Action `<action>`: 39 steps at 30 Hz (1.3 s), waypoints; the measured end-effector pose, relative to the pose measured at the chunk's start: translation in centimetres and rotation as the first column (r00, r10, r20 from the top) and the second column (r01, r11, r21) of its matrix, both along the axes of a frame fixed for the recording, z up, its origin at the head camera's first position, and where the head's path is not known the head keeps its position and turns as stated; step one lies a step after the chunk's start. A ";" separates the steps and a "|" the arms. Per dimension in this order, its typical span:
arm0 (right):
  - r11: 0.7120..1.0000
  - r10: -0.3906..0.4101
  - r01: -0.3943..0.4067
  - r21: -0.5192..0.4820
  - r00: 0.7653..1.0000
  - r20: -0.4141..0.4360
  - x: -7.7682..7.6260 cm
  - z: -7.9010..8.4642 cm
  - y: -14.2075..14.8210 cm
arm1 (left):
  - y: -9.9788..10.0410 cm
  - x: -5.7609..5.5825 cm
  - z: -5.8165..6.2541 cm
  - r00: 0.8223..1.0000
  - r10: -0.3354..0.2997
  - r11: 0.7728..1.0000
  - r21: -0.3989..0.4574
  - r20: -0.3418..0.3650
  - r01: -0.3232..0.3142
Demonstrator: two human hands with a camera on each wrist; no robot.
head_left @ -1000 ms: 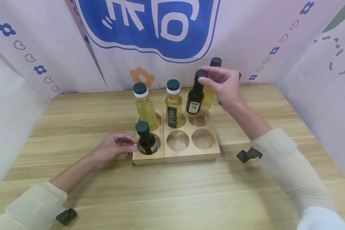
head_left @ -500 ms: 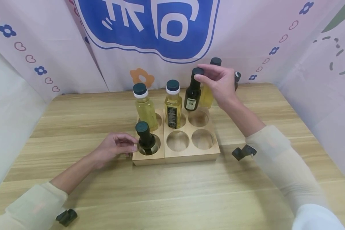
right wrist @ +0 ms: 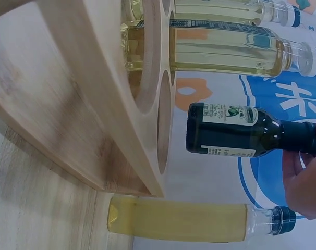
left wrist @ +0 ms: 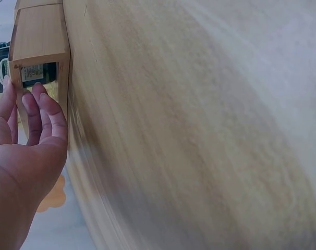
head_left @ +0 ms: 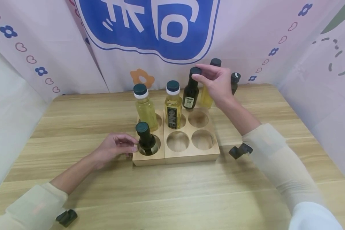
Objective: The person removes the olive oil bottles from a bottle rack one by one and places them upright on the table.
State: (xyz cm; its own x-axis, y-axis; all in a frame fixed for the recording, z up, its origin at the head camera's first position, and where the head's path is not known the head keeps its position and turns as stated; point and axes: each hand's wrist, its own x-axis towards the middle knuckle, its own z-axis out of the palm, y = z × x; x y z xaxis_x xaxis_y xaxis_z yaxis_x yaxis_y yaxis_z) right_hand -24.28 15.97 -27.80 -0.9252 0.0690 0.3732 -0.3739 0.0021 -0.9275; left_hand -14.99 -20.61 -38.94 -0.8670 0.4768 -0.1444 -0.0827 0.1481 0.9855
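My right hand (head_left: pixel 217 83) pinches a small dark glass bottle (head_left: pixel 191 94) by its capped neck. In the right wrist view, the upright bottle's base is a little above the wooden rack (right wrist: pixel 77 67), near a bare hole at its back right. My left hand (head_left: pixel 115 148) is at the rack's left front corner, fingers loosely bent and fingertips right at its side. Beside those fingertips, another dark bottle (head_left: pixel 146 140) sits in the front left hole. Two yellow oil bottles, a plain one (head_left: pixel 146 111) and a black-labelled one (head_left: pixel 173 113), fill the back left and back middle holes.
A tall pale yellow bottle (head_left: pixel 207 97) stands behind the rack's right end, partly hidden by my right hand. Farther right is another dark-capped bottle (head_left: pixel 234 82). A printed cloth (head_left: pixel 172 72) hangs behind the wooden table (head_left: pixel 172 195).
My right hand has moved left and slightly away from me with the dark bottle, uncovering more of the dark-capped bottle behind it. The left hand has stayed put.
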 end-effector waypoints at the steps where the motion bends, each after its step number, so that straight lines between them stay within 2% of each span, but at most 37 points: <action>1: 1.000 0.000 0.000 -0.003 1.000 0.006 -0.1 0.0 0.0 | 0.0 0.0 0.0 1.000 -0.001 1.000 -0.001 -0.002 0.001; 10: 0.999 -0.030 0.028 0.047 0.999 0.043 -0.4 -0.1 -0.5 | 0.0 0.1 0.1 1.000 -0.001 1.000 0.003 0.010 0.001; 21: 0.995 -0.059 0.055 0.088 0.997 0.042 -0.9 0.1 -0.9 | -0.1 0.1 0.1 1.000 0.004 1.000 0.002 0.013 -0.004; 29: 0.990 -0.086 0.076 0.121 0.993 0.084 -1.4 -0.1 -1.1 | -0.1 0.2 0.1 1.000 -0.001 1.000 0.005 0.008 0.001; 39: 0.988 -0.088 0.062 0.143 0.980 0.180 -2.0 -0.7 -1.4 | -0.1 0.2 0.2 1.000 -0.001 1.000 -0.010 -0.012 0.001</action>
